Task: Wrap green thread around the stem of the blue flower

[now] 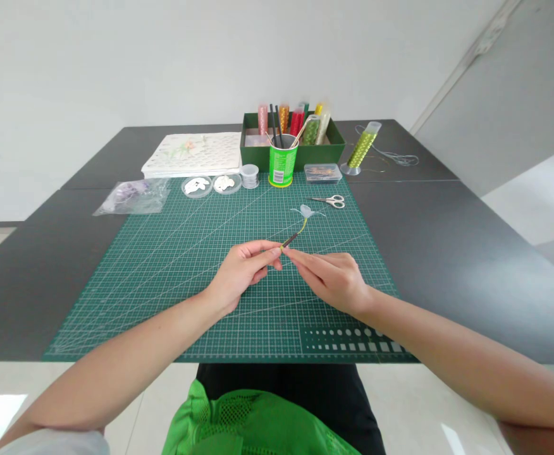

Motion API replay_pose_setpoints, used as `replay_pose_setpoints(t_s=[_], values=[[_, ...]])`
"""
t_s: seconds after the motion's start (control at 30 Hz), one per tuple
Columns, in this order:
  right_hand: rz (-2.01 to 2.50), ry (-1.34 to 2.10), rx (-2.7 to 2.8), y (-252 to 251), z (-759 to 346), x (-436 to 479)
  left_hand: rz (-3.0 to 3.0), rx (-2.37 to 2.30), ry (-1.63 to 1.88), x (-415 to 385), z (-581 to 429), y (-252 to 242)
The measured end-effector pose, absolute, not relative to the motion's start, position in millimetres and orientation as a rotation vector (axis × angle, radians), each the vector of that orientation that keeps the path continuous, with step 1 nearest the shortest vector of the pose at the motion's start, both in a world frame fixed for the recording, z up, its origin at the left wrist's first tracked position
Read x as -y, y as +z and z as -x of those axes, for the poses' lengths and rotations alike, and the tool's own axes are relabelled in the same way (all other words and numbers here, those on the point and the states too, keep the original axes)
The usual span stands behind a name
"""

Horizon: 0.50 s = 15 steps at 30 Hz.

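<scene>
While the left hand (246, 268) pinches the stem (290, 240) between thumb and fingers, the right hand (338, 278) meets its near end, fingers together, grip unclear; above the middle of the mat (172, 265), the stem slants toward the far right corner, flower (306, 211) outermost.

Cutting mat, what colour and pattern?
Cutting mat: green with a whitish grid; shows best in head view.

Single view, head-worn.
Set above near side of green cutting mat (163, 253); facing forward and down across it; close, framing mat and wall (186, 63) beyond.
</scene>
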State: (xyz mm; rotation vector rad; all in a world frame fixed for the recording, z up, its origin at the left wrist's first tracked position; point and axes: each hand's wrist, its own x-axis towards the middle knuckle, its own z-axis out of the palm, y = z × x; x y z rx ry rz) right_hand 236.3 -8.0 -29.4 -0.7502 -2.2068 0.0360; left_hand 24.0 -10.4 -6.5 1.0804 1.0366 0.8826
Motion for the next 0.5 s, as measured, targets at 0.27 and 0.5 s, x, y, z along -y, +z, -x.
replay_pose_setpoints(t_s=[0.27,0.5], values=[[0.740,0.087,2.173,-29.8,-235.2,8.6,-1.106,-1.035,0.885,9.6,-24.5,-5.3],[0.918,0.108,2.069,-22.3,-234.1,12.0,-1.130,-1.049,0.881,11.4,-24.6,-2.3]])
